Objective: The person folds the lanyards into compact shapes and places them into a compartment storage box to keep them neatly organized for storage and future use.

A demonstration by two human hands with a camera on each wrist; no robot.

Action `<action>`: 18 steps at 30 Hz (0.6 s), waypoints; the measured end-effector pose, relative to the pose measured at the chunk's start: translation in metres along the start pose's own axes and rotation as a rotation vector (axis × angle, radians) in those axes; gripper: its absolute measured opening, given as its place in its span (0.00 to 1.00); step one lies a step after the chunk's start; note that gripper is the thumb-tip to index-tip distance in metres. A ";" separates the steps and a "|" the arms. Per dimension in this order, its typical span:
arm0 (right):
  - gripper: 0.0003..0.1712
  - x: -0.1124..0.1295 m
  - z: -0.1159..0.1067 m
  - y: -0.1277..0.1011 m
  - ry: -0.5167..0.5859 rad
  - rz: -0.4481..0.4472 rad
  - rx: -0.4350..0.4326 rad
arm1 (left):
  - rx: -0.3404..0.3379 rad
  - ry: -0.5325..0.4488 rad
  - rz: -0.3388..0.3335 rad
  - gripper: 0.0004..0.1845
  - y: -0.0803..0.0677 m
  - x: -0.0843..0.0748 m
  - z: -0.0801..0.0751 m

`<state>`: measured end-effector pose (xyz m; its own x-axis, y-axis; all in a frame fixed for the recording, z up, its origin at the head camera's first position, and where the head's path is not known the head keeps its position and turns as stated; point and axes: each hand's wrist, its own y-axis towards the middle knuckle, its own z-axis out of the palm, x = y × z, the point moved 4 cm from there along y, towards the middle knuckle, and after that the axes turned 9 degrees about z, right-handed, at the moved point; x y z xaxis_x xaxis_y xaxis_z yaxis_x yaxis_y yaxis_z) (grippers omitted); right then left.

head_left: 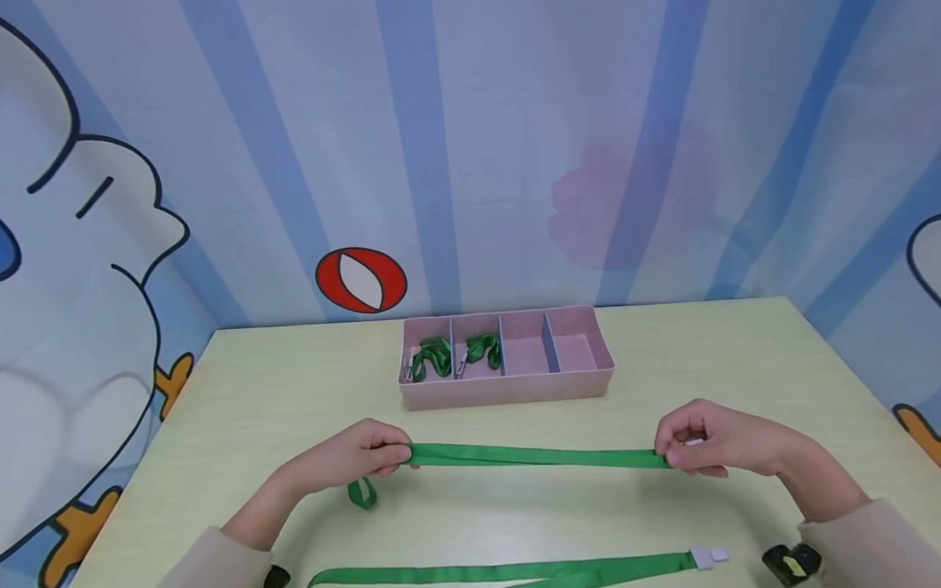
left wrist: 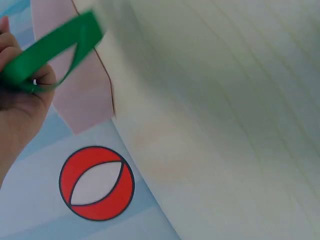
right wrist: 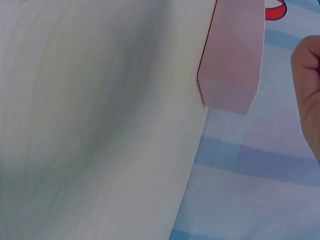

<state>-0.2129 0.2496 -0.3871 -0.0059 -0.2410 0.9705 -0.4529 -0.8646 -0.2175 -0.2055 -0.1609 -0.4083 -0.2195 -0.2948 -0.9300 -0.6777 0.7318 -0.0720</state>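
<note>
Legible text, labels, brands, numbers: none in any view.

Only a wordless sign: a red oval emblem (head_left: pixel 361 280) with a white lens-shaped centre and dark outline, printed on the striped wall covering (head_left: pixel 515 147). It sits beyond and slightly to the inner side of the left hand (head_left: pixel 365 455), well apart from it, and well apart from the right hand (head_left: pixel 702 438). It bears no lettering.
</note>
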 end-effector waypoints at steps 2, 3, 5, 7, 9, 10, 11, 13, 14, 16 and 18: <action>0.10 -0.002 -0.003 -0.004 0.018 -0.008 -0.001 | -0.043 -0.019 -0.003 0.14 -0.007 -0.001 -0.007; 0.10 -0.002 -0.005 -0.006 0.022 -0.027 0.005 | -0.068 -0.027 -0.004 0.13 -0.010 -0.001 -0.010; 0.10 -0.003 -0.008 -0.010 0.036 -0.052 0.009 | -0.114 -0.053 -0.013 0.13 -0.017 -0.002 -0.017; 0.10 -0.003 -0.011 -0.014 0.042 -0.062 0.001 | -0.149 -0.080 -0.026 0.12 -0.022 -0.002 -0.021; 0.11 -0.004 -0.012 -0.017 0.044 -0.088 0.008 | -0.165 -0.102 -0.033 0.11 -0.025 -0.001 -0.024; 0.11 -0.005 -0.013 -0.018 0.044 -0.094 0.010 | -0.167 -0.111 -0.036 0.11 -0.026 -0.001 -0.024; 0.11 -0.006 -0.013 -0.020 0.042 -0.102 0.010 | -0.166 -0.111 -0.036 0.11 -0.026 0.000 -0.024; 0.11 -0.007 -0.014 -0.022 0.044 -0.146 0.033 | -0.155 -0.109 -0.028 0.12 -0.027 0.000 -0.025; 0.12 -0.008 -0.015 -0.022 0.044 -0.167 0.043 | -0.149 -0.102 -0.023 0.13 -0.028 0.000 -0.026; 0.12 -0.009 -0.016 -0.022 0.042 -0.189 0.054 | -0.145 -0.084 -0.017 0.13 -0.031 0.000 -0.027; 0.13 -0.009 -0.017 -0.022 0.047 -0.198 0.061 | -0.140 -0.067 -0.008 0.13 -0.035 -0.001 -0.030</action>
<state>-0.2182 0.2785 -0.3895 0.0353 -0.0439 0.9984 -0.3947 -0.9184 -0.0264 -0.2024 -0.2043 -0.3942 -0.1696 -0.2550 -0.9520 -0.7717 0.6352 -0.0327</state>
